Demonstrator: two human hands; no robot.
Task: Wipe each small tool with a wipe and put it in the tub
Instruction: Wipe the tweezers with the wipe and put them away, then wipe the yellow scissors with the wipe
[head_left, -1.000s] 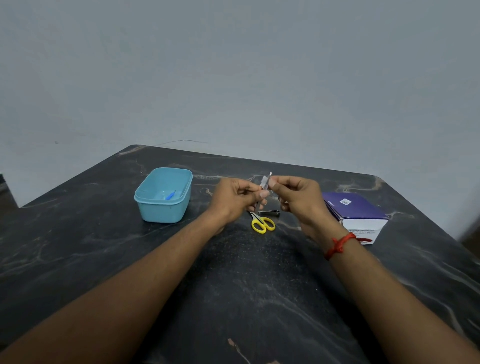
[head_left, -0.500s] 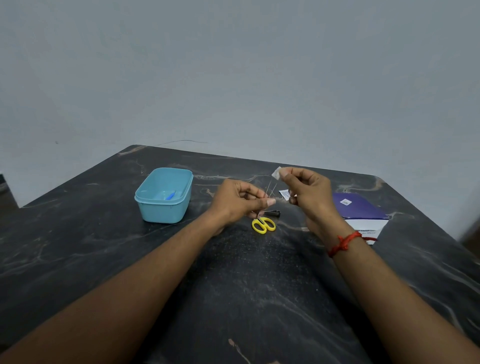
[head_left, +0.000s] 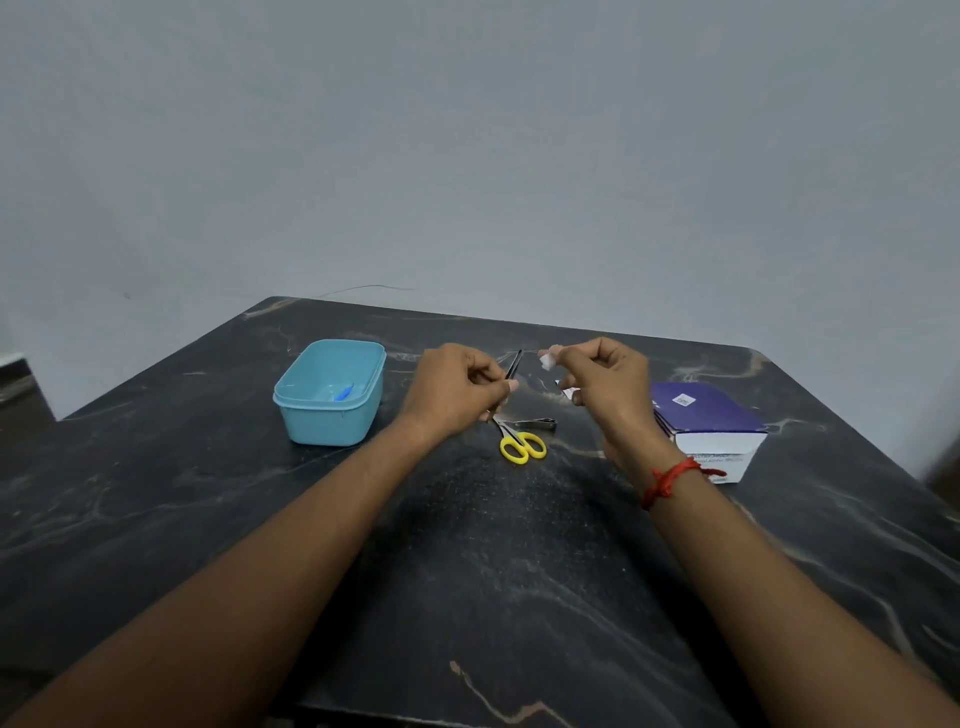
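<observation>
The left hand (head_left: 457, 389) pinches a thin dark tool (head_left: 515, 365) low on its shaft, so most of it pokes up and free above the counter (head_left: 467, 571). The right hand (head_left: 602, 384) pinches a small white wipe (head_left: 545, 361) at its fingertips, just beside the tool's tip but not touching it.

The grip on the tool looks light and sits far from the tip. A firm stroke of the wipe could lever it out of the pinch and drop it onto the yellow scissors (head_left: 522, 444) or the nail clipper (head_left: 537, 424) lying below, among tools probably not wiped yet. The wipe is a tiny wad and could slip away or leave bare fingertips rubbing the tip. The tub (head_left: 332, 426) stands to the left, with 1 blue item (head_left: 343, 392) inside. A careless reach across could set the tool on its rim or knock it.
</observation>
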